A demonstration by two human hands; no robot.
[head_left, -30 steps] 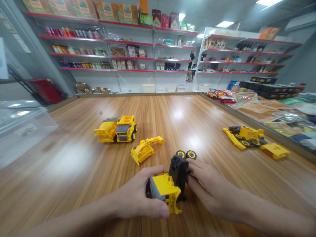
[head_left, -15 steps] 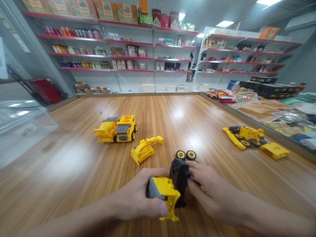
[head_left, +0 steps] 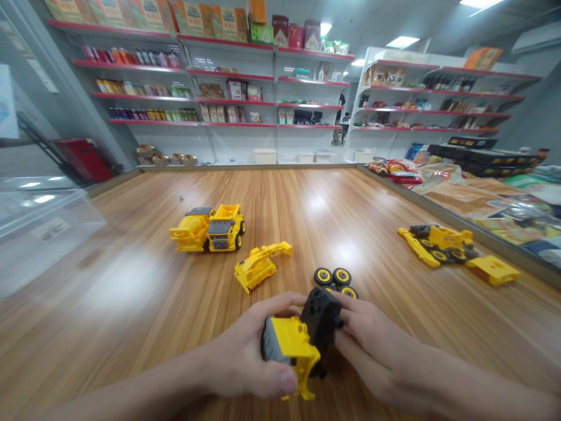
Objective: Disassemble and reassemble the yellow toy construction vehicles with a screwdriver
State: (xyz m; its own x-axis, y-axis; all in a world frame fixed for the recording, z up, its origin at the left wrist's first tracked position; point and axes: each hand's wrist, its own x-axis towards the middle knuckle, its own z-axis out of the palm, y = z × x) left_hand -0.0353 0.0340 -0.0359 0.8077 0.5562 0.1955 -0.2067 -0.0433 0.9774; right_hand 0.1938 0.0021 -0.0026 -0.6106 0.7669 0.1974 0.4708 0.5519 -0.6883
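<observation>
Both my hands hold one toy vehicle low over the wooden table [head_left: 131, 292]. My left hand [head_left: 248, 356] wraps round its yellow and grey cab [head_left: 289, 348], thumb underneath. My right hand [head_left: 372, 345] grips the black chassis block [head_left: 322, 321] joined to that cab, fingers pressed on its right side. Loose yellow-hubbed wheels [head_left: 335, 278] lie just beyond my fingers. A yellow excavator arm piece [head_left: 258, 266] rests a little farther off to the left.
Two yellow toy trucks [head_left: 208, 228] stand side by side at mid-left. More yellow and black toy parts [head_left: 456, 248] lie near the table's right edge. A clear plastic bin [head_left: 39, 228] sits at the left. Shop shelves [head_left: 245, 88] line the back wall.
My hands have tilted the toy slightly and lifted it a bit; the view shifted, so a third loose wheel now shows behind my right fingers.
</observation>
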